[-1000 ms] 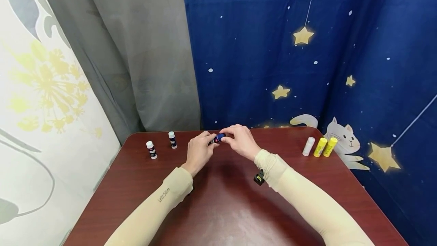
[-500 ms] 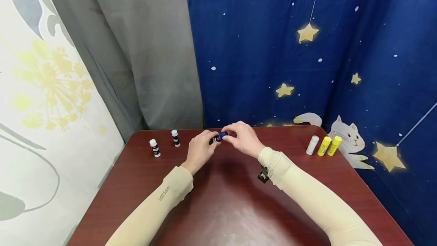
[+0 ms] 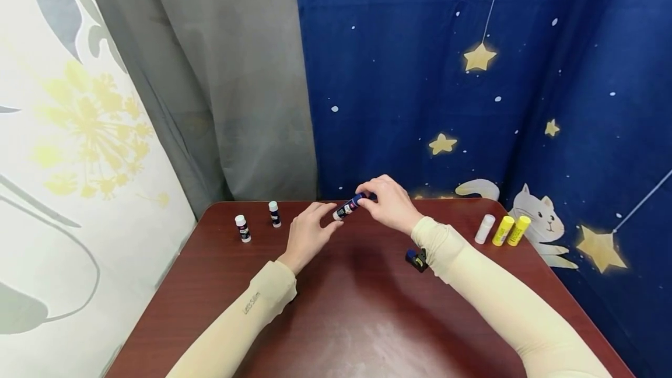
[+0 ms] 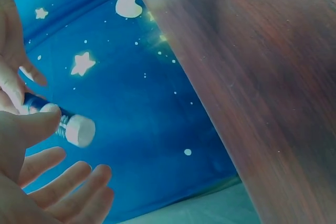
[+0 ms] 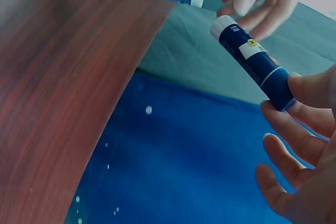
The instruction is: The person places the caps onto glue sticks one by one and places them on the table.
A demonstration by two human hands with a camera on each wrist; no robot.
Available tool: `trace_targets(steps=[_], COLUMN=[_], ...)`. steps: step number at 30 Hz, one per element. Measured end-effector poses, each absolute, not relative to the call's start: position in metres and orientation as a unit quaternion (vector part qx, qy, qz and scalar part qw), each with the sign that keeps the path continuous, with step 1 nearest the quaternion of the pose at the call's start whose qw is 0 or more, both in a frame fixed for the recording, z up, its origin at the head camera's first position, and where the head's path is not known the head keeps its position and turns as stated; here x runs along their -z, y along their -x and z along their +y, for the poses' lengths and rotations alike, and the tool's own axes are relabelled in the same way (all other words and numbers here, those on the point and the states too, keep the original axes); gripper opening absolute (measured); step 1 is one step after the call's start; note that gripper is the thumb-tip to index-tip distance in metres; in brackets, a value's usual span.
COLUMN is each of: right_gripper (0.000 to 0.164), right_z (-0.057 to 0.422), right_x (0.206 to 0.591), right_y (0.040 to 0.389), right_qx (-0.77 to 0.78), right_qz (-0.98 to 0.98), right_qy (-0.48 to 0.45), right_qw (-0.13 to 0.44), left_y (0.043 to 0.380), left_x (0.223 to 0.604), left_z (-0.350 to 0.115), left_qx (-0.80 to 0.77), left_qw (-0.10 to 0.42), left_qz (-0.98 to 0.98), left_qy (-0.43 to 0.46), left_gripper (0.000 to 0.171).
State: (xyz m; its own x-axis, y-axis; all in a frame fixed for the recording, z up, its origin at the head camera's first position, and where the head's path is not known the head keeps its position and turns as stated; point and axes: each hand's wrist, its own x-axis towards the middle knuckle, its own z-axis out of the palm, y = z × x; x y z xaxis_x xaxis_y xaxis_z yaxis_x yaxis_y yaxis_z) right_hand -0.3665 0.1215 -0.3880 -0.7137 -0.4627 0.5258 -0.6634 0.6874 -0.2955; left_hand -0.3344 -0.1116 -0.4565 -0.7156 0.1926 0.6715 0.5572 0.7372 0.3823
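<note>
The glue stick (image 3: 348,207) has shifted up and rightward, its blue end (image 5: 278,88) pinched by the right hand (image 3: 389,203); the left hand (image 3: 307,235), fingers parted, is just beside the white end (image 5: 222,25). Likely light, stiff (perhaps slippery); best gripped mid-length.

Bright, even light is filling the head view, leaving pale glare on the glossy surface (image 3: 336,314) and a soft shadow beside the right sleeve (image 3: 493,293). Both wrist views are looking dimmer, bluish and slightly hazy.
</note>
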Motion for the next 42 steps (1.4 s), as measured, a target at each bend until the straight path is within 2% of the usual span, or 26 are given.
trace_targets(steps=[12,24,42], right_gripper=[0.018,0.022,0.019], right_z=[0.172,0.221,0.299], right_x=[0.38,0.373,0.4], right_y=[0.377,0.388,0.397], right_qx=[-0.203,-0.161,-0.069], right_qz=[-0.917,-0.943,-0.971], right_qy=[-0.268,-0.224,-0.182], right_qw=[0.217,0.185,0.141], left_y=[0.329,0.324,0.314], left_x=[0.465,0.466,0.469], left_z=[-0.123,-0.134,-0.144], left_qx=[0.277,0.276,0.272], left_qw=[0.313,0.307,0.315], left_qz=[-0.885,-0.891,-0.89], left_qy=[0.203,0.192,0.187], left_gripper=[0.044,0.046,0.046])
